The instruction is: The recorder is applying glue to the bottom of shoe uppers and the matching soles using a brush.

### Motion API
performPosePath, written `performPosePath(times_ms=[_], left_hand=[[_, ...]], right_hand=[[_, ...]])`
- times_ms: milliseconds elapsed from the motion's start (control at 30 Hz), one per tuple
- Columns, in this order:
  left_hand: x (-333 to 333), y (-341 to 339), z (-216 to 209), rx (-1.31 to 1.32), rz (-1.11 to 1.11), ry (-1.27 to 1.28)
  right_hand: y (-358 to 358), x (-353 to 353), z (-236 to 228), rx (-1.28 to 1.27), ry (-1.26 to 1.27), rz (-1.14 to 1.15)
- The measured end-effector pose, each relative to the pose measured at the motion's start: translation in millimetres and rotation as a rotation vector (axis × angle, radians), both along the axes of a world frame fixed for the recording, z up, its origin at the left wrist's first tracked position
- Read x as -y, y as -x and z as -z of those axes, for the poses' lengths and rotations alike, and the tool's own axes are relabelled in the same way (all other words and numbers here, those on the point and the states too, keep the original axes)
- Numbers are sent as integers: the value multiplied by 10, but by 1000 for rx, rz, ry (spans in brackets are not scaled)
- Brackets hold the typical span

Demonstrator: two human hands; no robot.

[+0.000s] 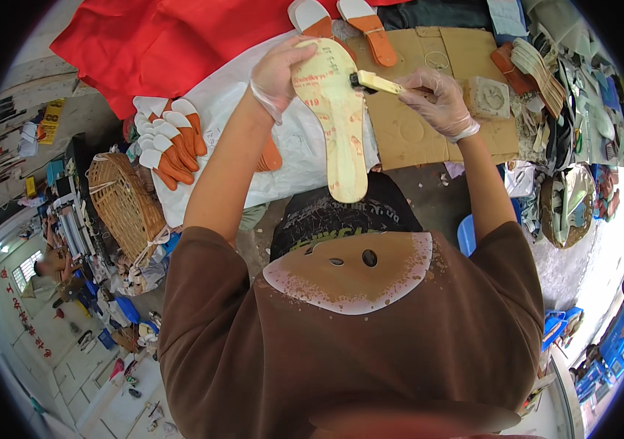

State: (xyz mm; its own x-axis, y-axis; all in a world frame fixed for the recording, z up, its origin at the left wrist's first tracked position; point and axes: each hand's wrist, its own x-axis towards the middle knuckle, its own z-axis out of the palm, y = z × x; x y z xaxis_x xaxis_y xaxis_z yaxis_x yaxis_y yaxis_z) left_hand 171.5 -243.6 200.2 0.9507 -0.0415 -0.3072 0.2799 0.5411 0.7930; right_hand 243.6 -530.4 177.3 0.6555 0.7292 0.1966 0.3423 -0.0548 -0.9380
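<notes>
Looks like the brushing step tbh: L hand [275, 77] grips the insole [338, 132] toe end just L of the cardboard [414, 143], R hand [438, 104] pinches the brush [383, 83] above it, next prob needs steady strokes heelward.

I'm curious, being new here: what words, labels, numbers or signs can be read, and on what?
I won't copy wording, only say where it stands:
Cream insole: red print and dark handwriting, partly legible.
White sheet: faint dark marks, unreadable.
Black clothing at the lap: grey and green lettering, too blurred.
Yellow placard, left: dark print, too small.
Red wall characters, far left: too small.
</notes>
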Motion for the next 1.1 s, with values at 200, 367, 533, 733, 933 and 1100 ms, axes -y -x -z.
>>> performPosePath(times_ms=[200, 367, 533, 733, 933, 1100], left_hand=[[-357, 104, 24, -46, -163, -13], [-543, 317, -36, -53, -334, 17], [-211, 594, -249, -80, -425, 84], [615, 897, -92, 228, -597, -156], [959, 886, -10, 216, -739, -344], [728, 867, 228, 151, -720, -440]], right_hand=[[121, 69, -25, -258, 184, -323], [111, 357, 213, -462, 140, -108], [140, 379, 474, -357, 182, 236], [508, -56, 680, -307, 82, 727], [1081, -402, 504, 27, -42, 572], [1054, -232, 385, 303, -32, 219]])
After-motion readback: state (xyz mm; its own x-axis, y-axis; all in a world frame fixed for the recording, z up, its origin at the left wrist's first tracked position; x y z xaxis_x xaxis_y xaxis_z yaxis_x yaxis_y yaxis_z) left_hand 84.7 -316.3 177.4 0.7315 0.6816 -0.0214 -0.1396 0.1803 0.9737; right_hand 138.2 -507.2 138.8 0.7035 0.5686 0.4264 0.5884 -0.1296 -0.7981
